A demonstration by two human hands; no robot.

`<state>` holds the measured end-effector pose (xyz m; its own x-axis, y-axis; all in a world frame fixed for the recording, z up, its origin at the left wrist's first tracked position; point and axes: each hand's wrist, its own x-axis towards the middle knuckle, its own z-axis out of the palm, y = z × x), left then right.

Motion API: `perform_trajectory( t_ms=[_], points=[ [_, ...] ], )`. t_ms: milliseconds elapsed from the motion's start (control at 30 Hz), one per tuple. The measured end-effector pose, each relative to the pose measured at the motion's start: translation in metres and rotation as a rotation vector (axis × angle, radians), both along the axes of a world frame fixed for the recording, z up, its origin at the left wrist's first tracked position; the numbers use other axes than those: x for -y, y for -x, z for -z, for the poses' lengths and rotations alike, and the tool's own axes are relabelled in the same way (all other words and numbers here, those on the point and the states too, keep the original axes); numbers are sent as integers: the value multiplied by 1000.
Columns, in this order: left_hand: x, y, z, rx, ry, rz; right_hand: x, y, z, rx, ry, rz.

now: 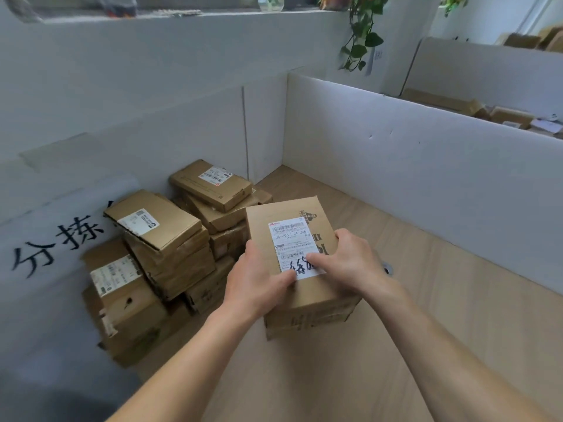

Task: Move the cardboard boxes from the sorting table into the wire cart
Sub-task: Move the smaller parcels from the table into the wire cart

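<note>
A brown cardboard box (pixel 283 214) with a white shipping label is held in both hands above the wooden sorting table (pixel 426 284). My left hand (pixel 256 284) grips its left side with the thumb on the label. My right hand (pixel 347 260) grips the right side, thumb also on the label. To the left, a pile of several labelled cardboard boxes (pixel 158 254) leans against the white wall. No wire cart is in view.
White partition boards (pixel 411 147) enclose the table at the back and right. Black characters are written on the left board (pixel 45 248). Beyond the right partition lie more boxes (pixel 511 117). A trailing plant (pixel 359 35) hangs from the ledge above.
</note>
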<state>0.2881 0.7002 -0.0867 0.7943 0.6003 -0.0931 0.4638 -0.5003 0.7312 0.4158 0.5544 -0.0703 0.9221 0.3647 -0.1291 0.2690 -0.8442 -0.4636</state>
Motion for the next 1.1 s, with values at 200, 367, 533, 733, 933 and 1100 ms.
perform_trajectory(
  t_ms=[200, 367, 533, 733, 933, 1100],
  points=[
    [30, 70, -5, 13, -6, -85, 27, 66, -1, 31, -112, -91],
    [54, 126, 3, 14, -11, -145, 42, 113, 10, 19, -116, -184],
    [71, 174, 25, -1, 36, -205, 50, 149, 33, -22, -78, -253],
    [88, 215, 58, -74, 124, -259, 59, 184, 72, -122, -5, -305],
    [92, 238, 92, -142, 226, -264, 62, 203, 110, -213, 43, -296],
    [83, 250, 110, -156, 312, -279, 60, 216, 128, -304, -5, -228]
  ],
)
